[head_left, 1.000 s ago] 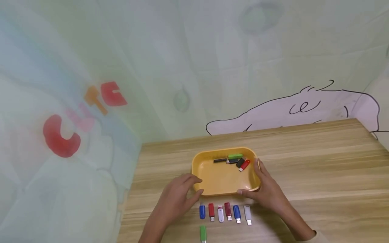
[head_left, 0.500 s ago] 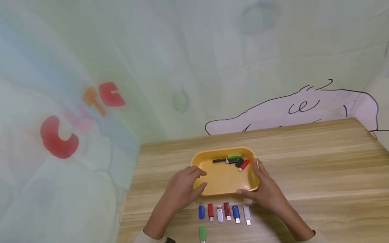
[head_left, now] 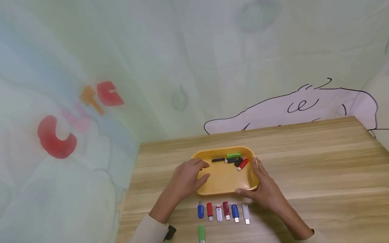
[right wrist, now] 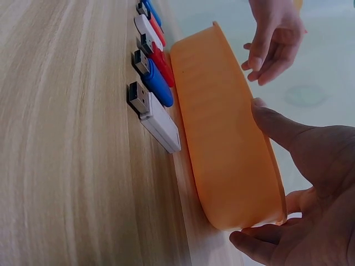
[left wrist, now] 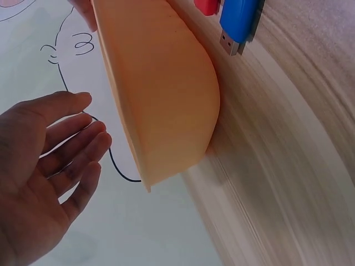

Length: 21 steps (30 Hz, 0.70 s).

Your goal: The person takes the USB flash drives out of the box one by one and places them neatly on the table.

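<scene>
A yellow plastic tray (head_left: 217, 193) stands on the table with several USB sticks at its far right: a green one (head_left: 233, 155), a red one (head_left: 242, 164) and dark ones. My right hand (head_left: 268, 189) grips the tray's right end, thumb at the near rim and fingers around the end wall, as the right wrist view shows. Above the tray's left part hovers my left hand (head_left: 189, 175), fingers loosely bent and thumb apart, nothing between them. In the left wrist view that hand (left wrist: 55, 155) is just off the tray's rim.
In front of the tray runs a row of USB sticks: blue (head_left: 200, 211), red (head_left: 210, 210), white (head_left: 219, 214), dark red (head_left: 226, 208), blue (head_left: 235, 211) and silver (head_left: 245, 212). Nearer lies a green stick (head_left: 201, 232). Behind the wooden table (head_left: 304, 158) hangs a printed curtain (head_left: 194, 67).
My left hand has moved forward and slightly right, from the tray's near left corner to over its inside. The right hand has stayed at the right end.
</scene>
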Each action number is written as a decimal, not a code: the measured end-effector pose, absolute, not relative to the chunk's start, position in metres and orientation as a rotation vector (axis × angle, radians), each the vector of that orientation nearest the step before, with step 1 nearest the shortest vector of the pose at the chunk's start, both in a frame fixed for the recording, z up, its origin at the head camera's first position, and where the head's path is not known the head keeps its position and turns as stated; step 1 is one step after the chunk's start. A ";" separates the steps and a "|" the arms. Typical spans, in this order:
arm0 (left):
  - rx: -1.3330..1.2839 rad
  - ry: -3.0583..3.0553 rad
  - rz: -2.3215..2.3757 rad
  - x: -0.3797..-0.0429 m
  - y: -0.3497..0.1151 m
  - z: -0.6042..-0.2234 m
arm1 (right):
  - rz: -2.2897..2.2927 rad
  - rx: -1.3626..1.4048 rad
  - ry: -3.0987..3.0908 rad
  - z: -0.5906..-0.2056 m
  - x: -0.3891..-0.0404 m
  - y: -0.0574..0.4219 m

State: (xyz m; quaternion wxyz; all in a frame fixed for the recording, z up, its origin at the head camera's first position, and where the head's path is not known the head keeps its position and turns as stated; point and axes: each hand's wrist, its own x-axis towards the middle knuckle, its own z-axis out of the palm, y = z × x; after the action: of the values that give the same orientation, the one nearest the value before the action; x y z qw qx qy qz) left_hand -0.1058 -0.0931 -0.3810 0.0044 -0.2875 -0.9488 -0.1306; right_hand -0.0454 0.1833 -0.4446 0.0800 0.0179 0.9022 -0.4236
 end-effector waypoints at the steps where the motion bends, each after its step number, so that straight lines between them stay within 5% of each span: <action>1: -0.903 -2.976 -0.402 -0.108 -0.092 -0.381 | -1.267 0.056 2.696 -0.444 -0.045 0.183; 21: -0.969 -3.144 -0.177 -0.143 -0.065 -0.402 | -1.275 0.057 2.673 -0.446 -0.046 0.182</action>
State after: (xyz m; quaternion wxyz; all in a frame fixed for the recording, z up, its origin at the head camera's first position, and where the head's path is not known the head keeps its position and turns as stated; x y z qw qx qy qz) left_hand -0.1426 -0.0645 -0.4016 -0.0764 -0.2933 -0.9514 -0.0536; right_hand -0.0458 0.1824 -0.4460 0.0896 0.0191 0.8988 -0.4288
